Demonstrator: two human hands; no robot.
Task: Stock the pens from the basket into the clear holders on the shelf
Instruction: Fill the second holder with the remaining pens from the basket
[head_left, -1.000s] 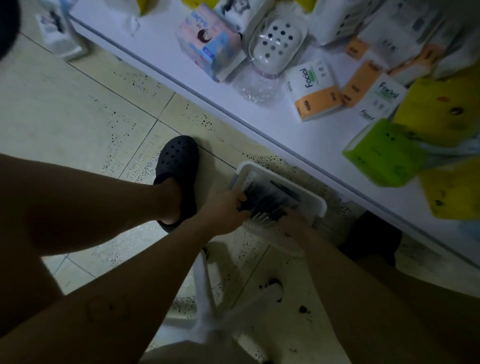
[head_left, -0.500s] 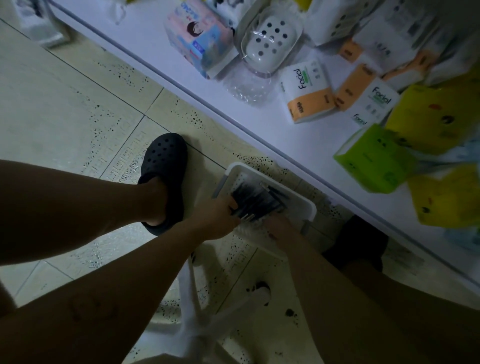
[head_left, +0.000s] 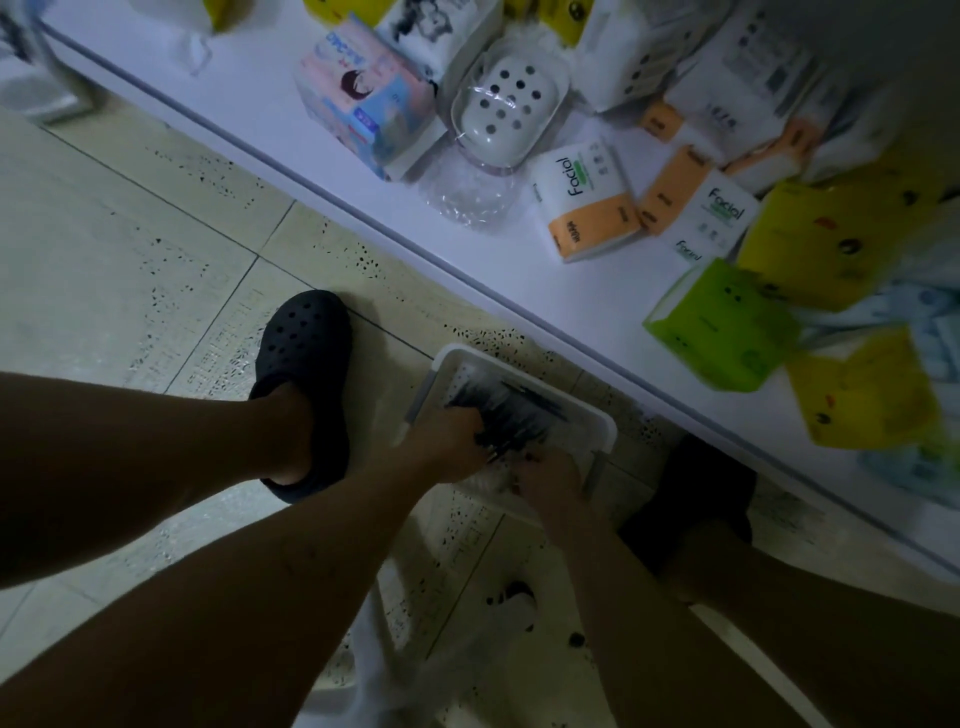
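A white plastic basket sits on the tiled floor just in front of the low shelf. It holds a heap of dark pens. My left hand reaches into the basket's left side with its fingers curled round a bunch of the pens. My right hand is at the near edge of the basket, fingers down among the pen ends; its grip is partly hidden in the dim light. No clear pen holder shows in this view.
The white shelf runs diagonally above the basket, carrying tissue packs, a white soap dish, and green and yellow packs. My dark clogs stand either side of the basket. A white plastic bag lies nearby.
The view has shifted slightly. Both hands have stayed in the basket, gathering the pens closer together; my right hand has moved a little toward my left.
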